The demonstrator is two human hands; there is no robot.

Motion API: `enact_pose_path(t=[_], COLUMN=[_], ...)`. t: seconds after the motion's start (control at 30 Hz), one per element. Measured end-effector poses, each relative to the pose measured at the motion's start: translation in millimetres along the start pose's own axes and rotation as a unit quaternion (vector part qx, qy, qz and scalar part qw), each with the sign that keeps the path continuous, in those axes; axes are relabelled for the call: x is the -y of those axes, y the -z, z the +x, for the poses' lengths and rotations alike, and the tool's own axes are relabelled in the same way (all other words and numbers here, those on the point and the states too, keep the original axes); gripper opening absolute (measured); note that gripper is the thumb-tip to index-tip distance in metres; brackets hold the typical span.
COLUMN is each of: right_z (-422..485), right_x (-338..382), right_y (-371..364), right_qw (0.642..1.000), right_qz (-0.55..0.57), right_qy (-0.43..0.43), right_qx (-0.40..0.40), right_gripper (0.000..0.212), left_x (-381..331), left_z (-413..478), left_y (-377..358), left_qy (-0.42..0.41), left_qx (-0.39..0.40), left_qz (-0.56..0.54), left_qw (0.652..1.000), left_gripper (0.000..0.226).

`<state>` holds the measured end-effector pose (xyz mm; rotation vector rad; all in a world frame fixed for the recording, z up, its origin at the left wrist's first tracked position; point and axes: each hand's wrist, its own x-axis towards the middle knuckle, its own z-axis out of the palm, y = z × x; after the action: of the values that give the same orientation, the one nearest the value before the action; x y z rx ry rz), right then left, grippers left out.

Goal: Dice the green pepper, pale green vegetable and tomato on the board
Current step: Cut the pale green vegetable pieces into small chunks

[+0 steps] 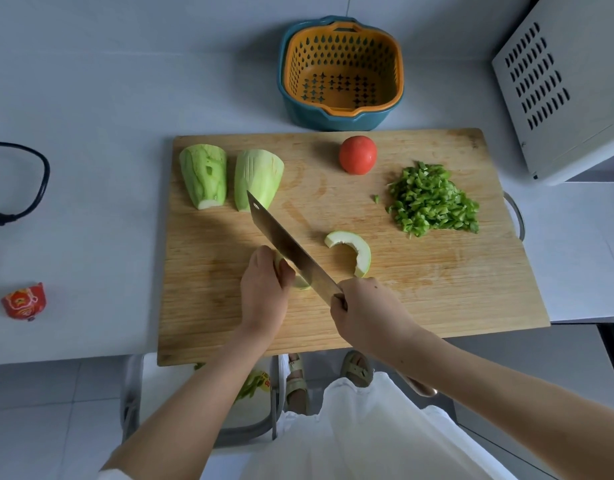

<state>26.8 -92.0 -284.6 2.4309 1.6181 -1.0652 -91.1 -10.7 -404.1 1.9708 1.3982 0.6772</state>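
On the wooden board (437,299) my left hand (264,289) holds down a piece of pale green vegetable (300,283), mostly hidden under my fingers. My right hand (364,313) grips the handle of a cleaver (284,244), whose blade lies against that piece. A curved slice of the pale green vegetable (354,249) lies just right of the blade. Two large peeled chunks (204,174) (257,178) stand at the board's far left. A whole tomato (358,154) sits at the back middle. Diced green pepper (433,200) is heaped at the right.
An orange strainer inside a blue basin (340,74) stands behind the board. A white vented appliance (568,84) is at the far right. A black cable (28,181) and a small red packet (23,301) lie on the counter (91,98) to the left. A bin (250,393) sits below the counter edge.
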Motion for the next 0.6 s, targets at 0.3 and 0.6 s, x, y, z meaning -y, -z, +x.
enact_pose_path(t=[0.3,0.6], right_z=[-0.3,0.7], right_x=[6.3,7.2], right_y=[0.5,3.8], right_qw=[1.000,1.000], right_qz=[0.014,0.013], right_qy=[-0.007,-0.009], right_qx=[-0.013,0.006], right_gripper=[0.037,0.037], left_x=[0.1,-1.4], left_z=[-0.4,-0.6], left_y=[-0.2,0.4], left_qy=[-0.003,-0.002], left_qx=[-0.002,-0.013], left_qz=[0.004,-0.005], left_qw=[1.000,1.000], left_gripper=[0.015,0.021])
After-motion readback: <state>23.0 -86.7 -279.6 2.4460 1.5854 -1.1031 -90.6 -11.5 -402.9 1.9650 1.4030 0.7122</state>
